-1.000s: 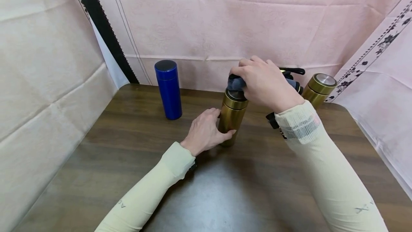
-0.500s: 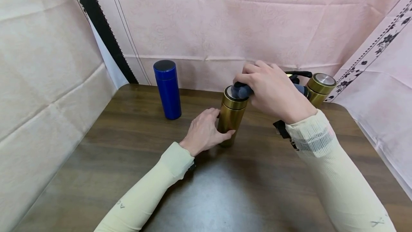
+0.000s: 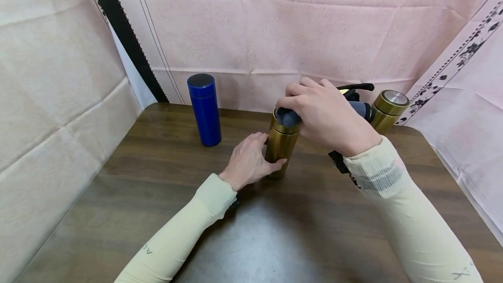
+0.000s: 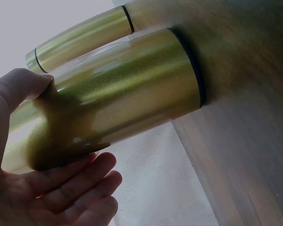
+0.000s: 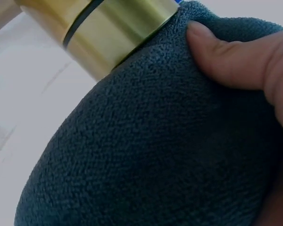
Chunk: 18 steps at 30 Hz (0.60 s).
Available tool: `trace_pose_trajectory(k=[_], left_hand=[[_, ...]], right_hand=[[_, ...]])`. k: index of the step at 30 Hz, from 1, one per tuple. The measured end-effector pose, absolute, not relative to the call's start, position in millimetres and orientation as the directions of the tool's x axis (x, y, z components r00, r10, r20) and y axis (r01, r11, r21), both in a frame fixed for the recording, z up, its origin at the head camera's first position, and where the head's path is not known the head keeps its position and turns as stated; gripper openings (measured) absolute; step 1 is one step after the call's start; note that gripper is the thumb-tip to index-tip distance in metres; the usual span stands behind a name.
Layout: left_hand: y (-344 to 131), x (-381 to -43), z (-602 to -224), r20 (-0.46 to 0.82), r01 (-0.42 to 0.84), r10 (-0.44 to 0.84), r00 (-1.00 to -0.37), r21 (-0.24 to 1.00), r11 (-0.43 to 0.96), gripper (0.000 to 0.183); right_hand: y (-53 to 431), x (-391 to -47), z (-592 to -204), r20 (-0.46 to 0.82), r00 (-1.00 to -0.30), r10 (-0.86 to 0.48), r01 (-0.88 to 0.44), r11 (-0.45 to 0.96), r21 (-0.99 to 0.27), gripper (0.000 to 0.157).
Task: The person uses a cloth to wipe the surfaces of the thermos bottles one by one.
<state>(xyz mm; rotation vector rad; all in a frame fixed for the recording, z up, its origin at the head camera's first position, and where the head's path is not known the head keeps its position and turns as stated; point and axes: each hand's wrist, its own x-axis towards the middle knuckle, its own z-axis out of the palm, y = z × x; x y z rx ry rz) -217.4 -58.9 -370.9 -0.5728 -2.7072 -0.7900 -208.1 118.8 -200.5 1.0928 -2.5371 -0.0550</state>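
An upright gold thermos flask (image 3: 281,145) stands on the table in the head view. My left hand (image 3: 249,160) grips its lower body, thumb on the near side. In the left wrist view the thumb presses the flask (image 4: 132,84), with several fingers on the opposite side. My right hand (image 3: 324,119) holds a bunched dark blue-grey cloth (image 3: 288,117) against the flask's lid, mostly covering its top. The right wrist view has the thumb pinching this fuzzy cloth (image 5: 132,136), which touches the lid's rim.
A blue thermos flask (image 3: 205,112) with a dark top stands upright at the back left of the wooden table (image 3: 137,187). Another gold flask (image 3: 391,106) is at the back right, partly hidden by cloth. Pink fabric (image 3: 251,34) hangs behind the table.
My right hand has slid the cloth right across the lid, baring part of its top, then back left over it. The left hand and the flask have stayed in place.
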Motion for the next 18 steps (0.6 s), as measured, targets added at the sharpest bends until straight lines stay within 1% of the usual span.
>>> trace_pose_trajectory(k=[5, 9, 13, 18], left_hand=[[-59.5, -217.6, -371.3, 0.362, 0.448, 0.299, -0.883, 0.458, 0.768, 0.052], [-60.1, -217.0, -371.9, 0.368, 0.451, 0.299, -0.88, 0.452, 0.77, 0.052], [-59.6, -216.6, -372.1, 0.363, 0.447, 0.299, -0.882, 0.447, 0.775, 0.055], [-59.1, -216.5, -371.7, 0.35, 0.437, 0.295, -0.889, 0.457, 0.775, 0.058]], right_hand=[[113.4, -211.6, -199.4, 0.315, -0.639, -0.702, -0.691, 0.704, 0.164, 0.037], [114.4, -218.4, -201.0, 0.324, -0.66, -0.678, -0.684, 0.72, 0.114, 0.039], [120.0, -223.7, -207.7, 0.374, -0.685, -0.625, -0.659, 0.75, 0.047, 0.04], [128.6, -227.7, -219.0, 0.467, -0.706, -0.532, -0.622, 0.781, -0.049, 0.037]])
